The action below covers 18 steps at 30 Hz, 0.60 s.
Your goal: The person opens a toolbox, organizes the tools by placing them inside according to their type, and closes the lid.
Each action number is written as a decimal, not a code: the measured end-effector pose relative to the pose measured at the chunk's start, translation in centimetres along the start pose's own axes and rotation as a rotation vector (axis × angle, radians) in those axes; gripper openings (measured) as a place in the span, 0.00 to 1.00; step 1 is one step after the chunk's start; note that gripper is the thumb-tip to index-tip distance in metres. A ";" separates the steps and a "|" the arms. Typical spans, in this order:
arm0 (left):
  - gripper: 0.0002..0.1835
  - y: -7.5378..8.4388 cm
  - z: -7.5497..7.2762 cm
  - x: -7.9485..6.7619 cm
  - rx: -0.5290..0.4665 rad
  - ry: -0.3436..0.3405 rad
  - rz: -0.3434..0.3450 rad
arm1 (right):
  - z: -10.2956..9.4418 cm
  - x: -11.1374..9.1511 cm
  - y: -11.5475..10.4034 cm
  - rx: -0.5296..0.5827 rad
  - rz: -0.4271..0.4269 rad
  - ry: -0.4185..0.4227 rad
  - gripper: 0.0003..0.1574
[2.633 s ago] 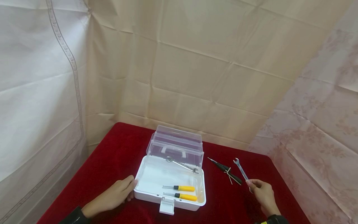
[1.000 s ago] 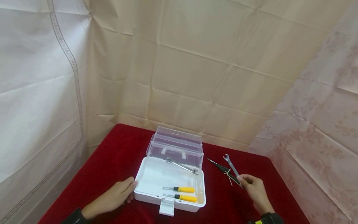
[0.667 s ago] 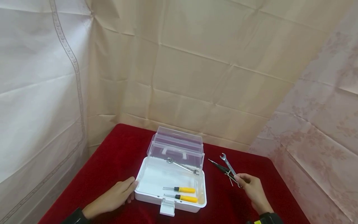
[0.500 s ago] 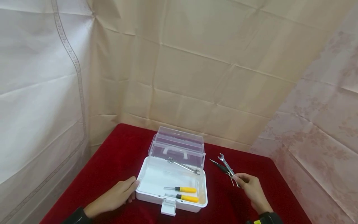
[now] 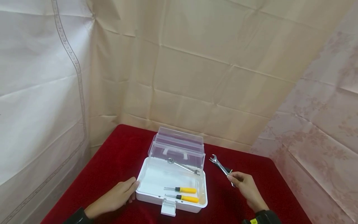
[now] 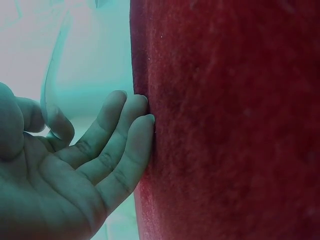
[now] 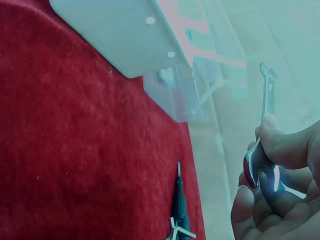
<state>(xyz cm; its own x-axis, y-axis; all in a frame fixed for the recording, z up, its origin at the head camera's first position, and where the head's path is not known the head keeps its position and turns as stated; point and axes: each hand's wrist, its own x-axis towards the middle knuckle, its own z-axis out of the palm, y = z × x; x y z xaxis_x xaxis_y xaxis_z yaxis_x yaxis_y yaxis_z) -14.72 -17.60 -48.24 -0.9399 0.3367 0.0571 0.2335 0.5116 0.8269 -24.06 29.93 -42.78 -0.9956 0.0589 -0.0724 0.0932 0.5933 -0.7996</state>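
Note:
In the head view, a white toolbox (image 5: 152,175) stands with its see-through lid (image 5: 180,139) swung back. My left hand (image 5: 118,193) pinches its left rim between thumb and forefinger; the other fingers extend beside the outer wall, tips near the red cloth in the left wrist view. To the right of the box, my right hand (image 5: 246,186) grips a silver combination wrench (image 5: 220,165) by its lower end, open jaw up and to the left. Inside the box lie two yellow-handled screwdrivers (image 5: 188,190) and another silver wrench (image 5: 183,167).
Beneath the held wrench, partly hidden in the head view, a slim dark tool (image 7: 181,200) with a thin metal tip and a white tie lies on the red cloth (image 5: 123,146). A white latch (image 5: 168,207) hangs at the box's front. Beige curtains (image 5: 193,77) stand behind the table.
My right hand has carried the wrench leftward, from beside the dark tool to over it, toward the box. My left hand keeps its hold on the rim.

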 end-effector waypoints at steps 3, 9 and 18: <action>0.17 -0.1 0.0 0.0 -0.004 -0.002 0.000 | 0.3 -0.1 -0.4 -0.003 -0.010 -0.004 0.19; 0.17 -0.3 0.1 -0.1 -0.015 -0.003 0.008 | 1.3 -0.2 -0.9 0.008 -0.028 -0.014 0.16; 0.17 -0.3 0.2 -0.1 0.000 0.021 0.022 | 2.6 -0.2 -2.1 0.001 -0.061 -0.013 0.12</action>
<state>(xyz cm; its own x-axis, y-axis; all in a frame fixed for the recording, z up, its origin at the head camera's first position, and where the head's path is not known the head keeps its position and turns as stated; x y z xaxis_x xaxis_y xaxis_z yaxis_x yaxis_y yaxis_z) -14.65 -17.65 -48.59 -0.9396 0.3311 0.0866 0.2538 0.5046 0.8252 -24.09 26.61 -42.64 -0.9994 0.0119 -0.0315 0.0324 0.5945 -0.8035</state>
